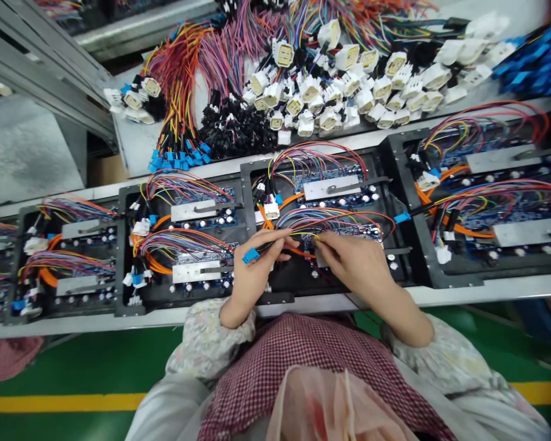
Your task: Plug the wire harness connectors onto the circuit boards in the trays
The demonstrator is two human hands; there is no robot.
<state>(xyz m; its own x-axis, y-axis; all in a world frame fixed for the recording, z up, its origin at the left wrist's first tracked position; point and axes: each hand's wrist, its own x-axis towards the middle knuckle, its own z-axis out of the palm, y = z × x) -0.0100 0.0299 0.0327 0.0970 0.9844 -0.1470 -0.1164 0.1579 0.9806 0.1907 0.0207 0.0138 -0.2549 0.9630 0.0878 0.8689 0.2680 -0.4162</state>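
Note:
My left hand (251,275) is closed, with thumb and forefinger pinching a wire lead. A small blue connector (250,256) rests against that hand, on the lead's end. A thin yellow wire (307,233) runs from there across to my right hand (356,260). The right fingertips are pressed together on the yellow wire, low over the circuit board. This blue circuit board (344,230) lies in a black tray (287,285), partly hidden by my hands. Bundled coloured wires (321,215) arch over its far side.
Behind the tray line lie piled white connectors (310,90), orange wires (179,73) and blue connectors (179,158). A second wired board with a metal plate (331,187) sits just beyond my hands. More trays of boards (193,272) stretch left and right. A metal rail (509,288) edges the front.

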